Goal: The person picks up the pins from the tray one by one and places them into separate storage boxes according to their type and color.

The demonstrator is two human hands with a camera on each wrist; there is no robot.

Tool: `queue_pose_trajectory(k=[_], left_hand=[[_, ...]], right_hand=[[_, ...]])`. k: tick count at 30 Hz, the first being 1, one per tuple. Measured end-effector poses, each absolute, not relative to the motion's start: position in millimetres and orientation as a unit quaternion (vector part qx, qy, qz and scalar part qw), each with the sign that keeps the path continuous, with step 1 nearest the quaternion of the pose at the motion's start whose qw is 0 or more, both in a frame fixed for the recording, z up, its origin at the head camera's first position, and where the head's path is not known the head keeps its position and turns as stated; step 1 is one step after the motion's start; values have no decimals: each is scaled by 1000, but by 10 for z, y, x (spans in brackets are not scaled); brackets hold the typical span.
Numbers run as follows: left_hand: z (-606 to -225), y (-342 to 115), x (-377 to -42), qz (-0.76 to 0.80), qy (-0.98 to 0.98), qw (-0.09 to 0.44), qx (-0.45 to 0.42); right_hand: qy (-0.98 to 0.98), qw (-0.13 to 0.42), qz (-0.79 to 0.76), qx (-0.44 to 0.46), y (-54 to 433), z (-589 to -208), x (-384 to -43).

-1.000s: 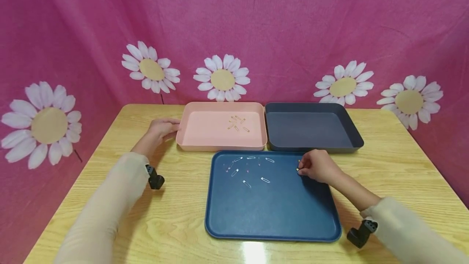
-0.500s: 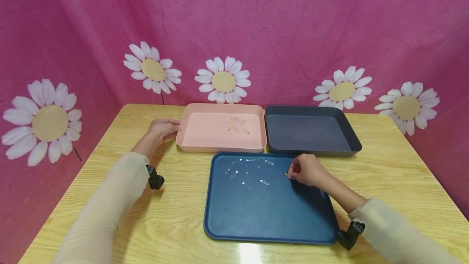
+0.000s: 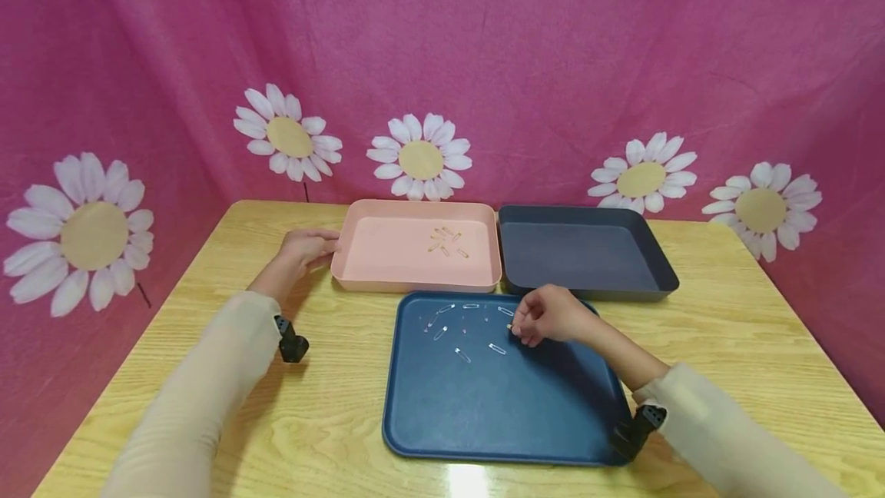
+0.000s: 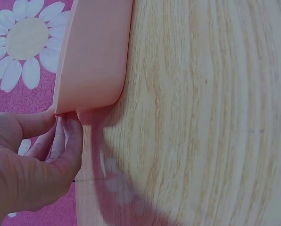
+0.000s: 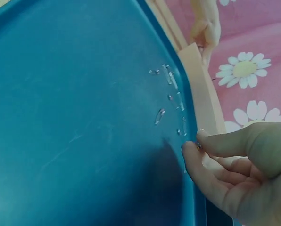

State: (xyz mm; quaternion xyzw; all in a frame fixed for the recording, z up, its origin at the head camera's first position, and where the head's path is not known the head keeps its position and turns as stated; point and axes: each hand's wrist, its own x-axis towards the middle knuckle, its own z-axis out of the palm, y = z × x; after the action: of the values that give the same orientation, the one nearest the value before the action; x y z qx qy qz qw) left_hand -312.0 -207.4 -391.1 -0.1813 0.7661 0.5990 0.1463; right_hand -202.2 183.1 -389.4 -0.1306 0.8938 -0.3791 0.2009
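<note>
At the left end of the pink tray point(image 3: 380, 248), my left hand point(image 3: 304, 248) pinches the rim; in the left wrist view the thumb lies over one side and the fingers point(image 4: 72, 127) under the other. Several gold safety pins point(image 3: 445, 240) lie in the right part of that tray. Over the upper part of the blue tray point(image 3: 442, 413), my right hand point(image 3: 556, 313) pinches a small gold safety pin point(image 3: 510, 327) between thumb and forefinger; mostly its tip shows. Several silver safety pins point(image 3: 497, 348) lie scattered on the blue tray, left of that hand.
A dark grey tray point(image 3: 588, 256) stands to the right of the pink one, behind the blue tray. All rest on a wooden table point(image 3: 325, 406). A pink curtain with daisies point(image 3: 525, 83) hangs behind. Each wrist wears a small black camera point(image 3: 293, 344).
My right hand has moved left across the blue tray with the gold safety pin, from its right side to near the silver pins. The left hand stays on the pink tray.
</note>
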Motion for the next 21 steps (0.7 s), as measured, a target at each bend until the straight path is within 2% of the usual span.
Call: queue_pose_trajectory(k=[10, 21], left_hand=[[-3927, -2079, -3116, 603, 767, 141, -169], [-3934, -2097, -3126, 607, 764, 135, -169]], right_hand=[[844, 250, -465, -97, 1633, -3823, -2220], [855, 240, -452, -85, 1466, -3626, -2526]])
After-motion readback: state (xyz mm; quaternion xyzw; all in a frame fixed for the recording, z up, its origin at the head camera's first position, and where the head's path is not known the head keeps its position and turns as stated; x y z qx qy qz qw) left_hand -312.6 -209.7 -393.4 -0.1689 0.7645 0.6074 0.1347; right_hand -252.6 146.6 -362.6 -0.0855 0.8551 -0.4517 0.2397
